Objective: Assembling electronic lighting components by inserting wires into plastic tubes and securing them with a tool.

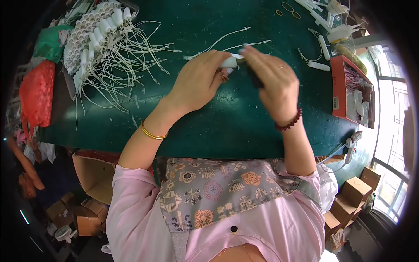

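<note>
My left hand is closed round a small white cylinder, whose end points toward my right hand. Two thin white wires with small tips stretch over the tabletop just beyond my left hand's fingers. My right hand is bent over a dark object, mostly hidden under the palm, and its slightly blurred fingers reach to the cylinder's end. What kind of object this is I cannot make out.
On the green table, a tray at the left holds several white wired cylinders, beside red and green bags. At the right lie two loose cylinders, a red box of parts and a squeeze bottle. Rubber bands lie far off.
</note>
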A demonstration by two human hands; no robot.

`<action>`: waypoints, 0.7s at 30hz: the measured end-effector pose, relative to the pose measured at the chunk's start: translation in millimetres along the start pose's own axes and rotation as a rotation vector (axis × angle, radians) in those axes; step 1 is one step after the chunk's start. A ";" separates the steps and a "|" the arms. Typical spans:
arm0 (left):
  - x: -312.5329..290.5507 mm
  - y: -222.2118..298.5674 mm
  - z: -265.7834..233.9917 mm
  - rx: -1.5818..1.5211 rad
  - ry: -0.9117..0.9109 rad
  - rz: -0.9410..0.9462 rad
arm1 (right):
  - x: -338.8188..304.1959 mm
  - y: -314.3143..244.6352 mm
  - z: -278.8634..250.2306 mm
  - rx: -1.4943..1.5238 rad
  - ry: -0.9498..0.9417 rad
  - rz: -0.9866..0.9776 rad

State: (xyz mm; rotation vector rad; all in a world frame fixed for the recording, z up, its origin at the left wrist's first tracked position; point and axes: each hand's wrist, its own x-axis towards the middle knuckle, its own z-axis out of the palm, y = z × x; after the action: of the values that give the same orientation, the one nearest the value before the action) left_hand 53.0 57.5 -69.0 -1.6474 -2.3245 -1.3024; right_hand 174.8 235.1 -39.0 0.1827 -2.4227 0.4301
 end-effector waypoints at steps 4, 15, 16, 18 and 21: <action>-7.3 0.0 -0.1 -0.349 0.024 -0.152 | -4.5 -10.1 15.8 0.474 -0.085 0.255; 1.0 -12.6 -29.0 -1.019 0.151 -0.561 | -5.9 -1.1 1.4 0.510 -0.319 0.539; -0.3 -14.1 -30.6 -1.057 0.156 -0.574 | -6.0 -3.5 1.7 0.570 -0.317 0.577; -1.0 -16.4 -31.7 -1.100 0.161 -0.585 | -7.2 -6.6 4.6 0.618 -0.336 0.594; -2.5 -16.7 -31.2 -1.092 0.225 -0.615 | -10.1 -14.2 9.5 0.612 -0.372 0.551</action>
State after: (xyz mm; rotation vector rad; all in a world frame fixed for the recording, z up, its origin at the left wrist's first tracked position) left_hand 27.6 34.4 -59.9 -0.6658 -2.1158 -3.0397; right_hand 180.3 218.7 -48.7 -0.1705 -2.6023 1.4995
